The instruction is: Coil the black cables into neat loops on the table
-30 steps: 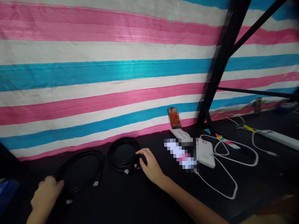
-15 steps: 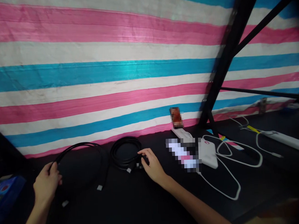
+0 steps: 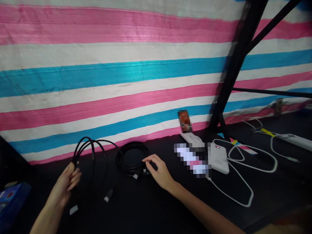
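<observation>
My left hand is closed around a loosely looped black cable at the left, holding its loops raised off the black table. Two light-coloured plugs, one below my left hand and another to its right, lie low in the view. A second black cable rests coiled on the table in the middle. My right hand is beside this coil's right edge, thumb and fingers curved and slightly apart, near a small connector; nothing is visibly gripped in it.
Right of centre are a white power bank, a pixelated phone-like object and white cables. A white power strip lies far right, a blue box far left. A black metal frame crosses the striped sheet.
My left hand has moved right and the cable in it is now gathered in several raised loops. My right hand has stayed almost still by the coil.
</observation>
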`<state>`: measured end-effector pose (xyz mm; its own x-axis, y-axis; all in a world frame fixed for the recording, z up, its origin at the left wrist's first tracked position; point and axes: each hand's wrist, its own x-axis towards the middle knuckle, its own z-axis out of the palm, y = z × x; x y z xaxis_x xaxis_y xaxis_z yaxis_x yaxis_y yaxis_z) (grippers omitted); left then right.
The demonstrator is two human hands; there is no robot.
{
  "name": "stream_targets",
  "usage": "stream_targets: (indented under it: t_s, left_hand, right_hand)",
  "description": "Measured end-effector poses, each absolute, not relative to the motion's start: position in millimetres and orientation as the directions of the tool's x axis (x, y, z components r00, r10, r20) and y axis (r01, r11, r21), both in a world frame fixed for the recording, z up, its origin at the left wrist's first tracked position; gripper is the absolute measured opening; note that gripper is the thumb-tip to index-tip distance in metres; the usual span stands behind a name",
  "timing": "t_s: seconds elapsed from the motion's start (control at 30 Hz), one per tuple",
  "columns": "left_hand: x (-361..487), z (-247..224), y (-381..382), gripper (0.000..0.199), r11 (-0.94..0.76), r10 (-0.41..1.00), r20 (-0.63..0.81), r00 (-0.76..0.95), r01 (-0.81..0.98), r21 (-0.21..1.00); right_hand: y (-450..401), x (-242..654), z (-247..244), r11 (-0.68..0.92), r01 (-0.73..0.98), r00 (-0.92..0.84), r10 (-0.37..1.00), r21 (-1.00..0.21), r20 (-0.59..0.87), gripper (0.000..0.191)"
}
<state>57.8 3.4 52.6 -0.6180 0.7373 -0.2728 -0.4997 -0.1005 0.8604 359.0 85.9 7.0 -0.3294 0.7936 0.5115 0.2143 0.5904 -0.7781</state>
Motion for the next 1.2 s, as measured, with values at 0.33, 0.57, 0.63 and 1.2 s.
stream_targets:
  t_s: [0.33, 0.57, 0.63, 1.2]
  left_hand:
    - [101, 46, 8, 0.017, 0.125, 0.838, -0.428, -0.339, -0.643, 0.755]
    - [122, 19, 16, 0.03, 0.091, 0.944, -0.249, -0.218, -0.553, 0.828]
    - [127, 12, 18, 0.037, 0.063, 0.954, -0.198, -0.227, -0.492, 0.868]
    - [130, 13, 15, 0.043, -0.177, 0.839, 0.114, -0.533, -0.069, 0.982]
  right_hand:
    - [81, 358, 11, 0.335, -0.057, -0.486, 0.814, -0.941, 0.319, 0.036]
    - [80, 355, 15, -0.002, -0.218, -0.624, 0.769, -0.976, 0.138, 0.064]
    - [81, 354, 15, -0.061, -0.248, -0.634, 0.765, -0.967, 0.115, 0.062]
    - [86, 358, 19, -0.023, -0.15, -0.462, 0.885, -0.988, 0.05, 0.055]
